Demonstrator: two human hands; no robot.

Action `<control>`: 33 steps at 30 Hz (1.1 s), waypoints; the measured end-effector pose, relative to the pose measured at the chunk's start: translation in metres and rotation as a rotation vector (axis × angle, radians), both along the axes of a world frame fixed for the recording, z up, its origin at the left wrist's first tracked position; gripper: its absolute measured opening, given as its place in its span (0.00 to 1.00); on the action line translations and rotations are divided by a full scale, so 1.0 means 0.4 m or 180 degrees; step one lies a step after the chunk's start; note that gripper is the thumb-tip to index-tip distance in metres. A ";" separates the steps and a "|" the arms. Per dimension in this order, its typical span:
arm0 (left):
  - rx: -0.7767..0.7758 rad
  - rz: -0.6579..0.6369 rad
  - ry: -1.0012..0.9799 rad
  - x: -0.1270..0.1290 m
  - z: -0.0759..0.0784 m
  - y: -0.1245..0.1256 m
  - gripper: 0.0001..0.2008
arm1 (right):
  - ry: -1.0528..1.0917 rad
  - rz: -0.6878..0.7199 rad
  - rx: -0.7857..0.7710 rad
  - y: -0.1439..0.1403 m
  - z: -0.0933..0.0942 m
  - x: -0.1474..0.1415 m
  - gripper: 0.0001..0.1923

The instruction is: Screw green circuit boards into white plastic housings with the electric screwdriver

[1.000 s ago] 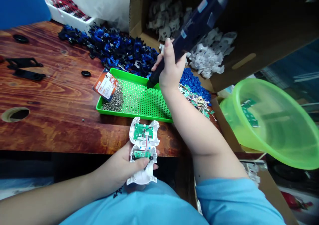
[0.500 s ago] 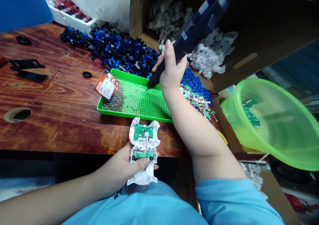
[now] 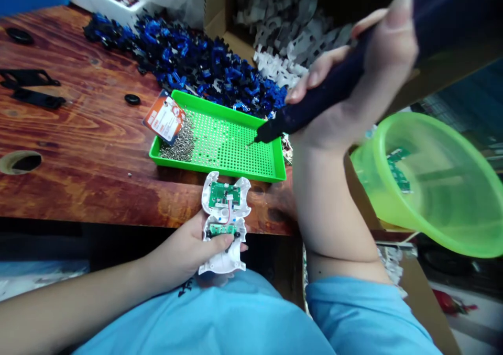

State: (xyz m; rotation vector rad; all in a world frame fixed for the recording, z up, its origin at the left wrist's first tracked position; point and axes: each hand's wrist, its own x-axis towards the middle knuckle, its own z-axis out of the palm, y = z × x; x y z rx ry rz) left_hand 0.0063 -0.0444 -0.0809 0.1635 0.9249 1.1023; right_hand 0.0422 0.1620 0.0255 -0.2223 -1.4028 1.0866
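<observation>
My left hand holds an open white plastic shell at the table's near edge; green circuit boards and a red wire show inside it. My right hand grips a dark blue electric screwdriver, raised above the table. Its tip hangs over the right part of a green perforated tray, with what looks like a small screw on the bit. A heap of small metal screws lies in the tray's left end.
Blue plastic parts are piled behind the tray. A cardboard box of white parts stands at the back. A green translucent basin with circuit boards sits at the right. An orange card leans on the tray. Black pieces lie far left.
My right hand has lifted the screwdriver off the tray's far edge and drawn it toward me and to the right. My left hand and the shell stayed in place.
</observation>
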 end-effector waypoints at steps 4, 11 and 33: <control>-0.0088 -0.0129 0.0176 -0.001 0.006 -0.004 0.25 | -0.0293 0.0141 -0.0527 -0.111 0.027 0.081 0.22; -0.0187 -0.0089 0.0430 -0.002 0.011 -0.001 0.25 | -0.0338 0.0354 -0.0715 -0.161 -0.008 0.119 0.25; -0.0446 -0.0048 0.0184 -0.019 0.042 -0.001 0.13 | -0.0253 0.0136 -0.0685 -0.148 -0.051 0.112 0.20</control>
